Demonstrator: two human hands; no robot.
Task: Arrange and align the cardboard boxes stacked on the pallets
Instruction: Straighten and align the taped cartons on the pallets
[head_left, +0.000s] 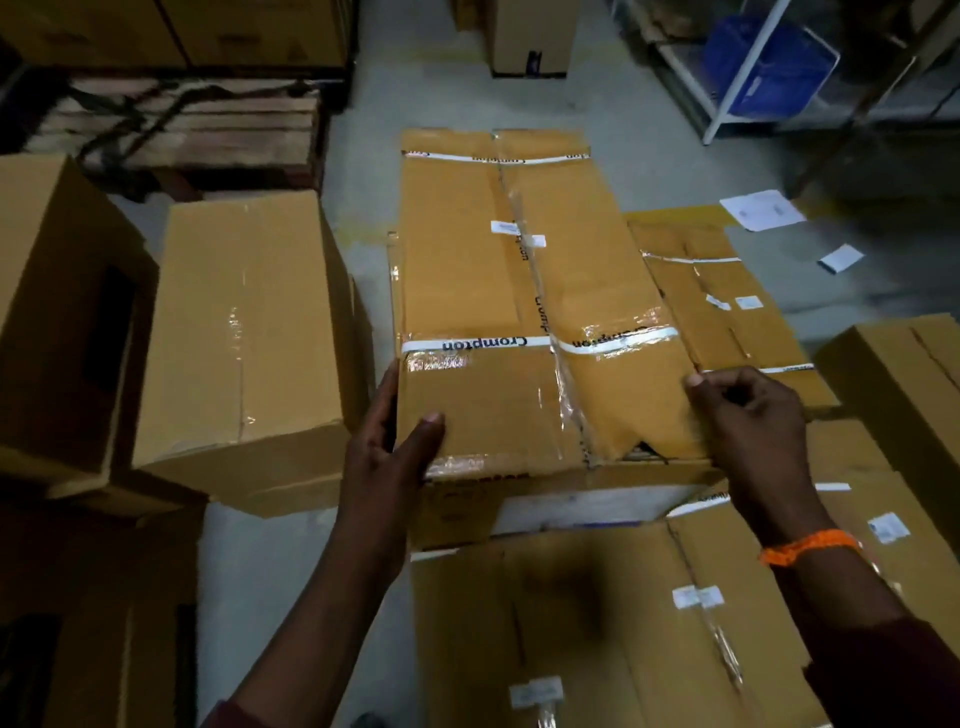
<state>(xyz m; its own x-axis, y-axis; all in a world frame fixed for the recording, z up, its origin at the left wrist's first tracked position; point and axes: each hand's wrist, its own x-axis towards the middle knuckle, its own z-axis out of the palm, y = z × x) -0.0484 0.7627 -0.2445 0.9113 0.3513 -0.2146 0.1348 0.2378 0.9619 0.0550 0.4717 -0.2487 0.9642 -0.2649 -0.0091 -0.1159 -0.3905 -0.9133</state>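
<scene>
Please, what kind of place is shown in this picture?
Most likely a warehouse or stockroom: a long taped brown cardboard box among many others, a pile of wooden pallets behind them, and a white metal shelving rack holding a blue plastic crate.

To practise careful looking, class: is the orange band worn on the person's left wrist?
No, the orange band circles the wrist behind the right hand, which holds the taped box by its edge.
</scene>
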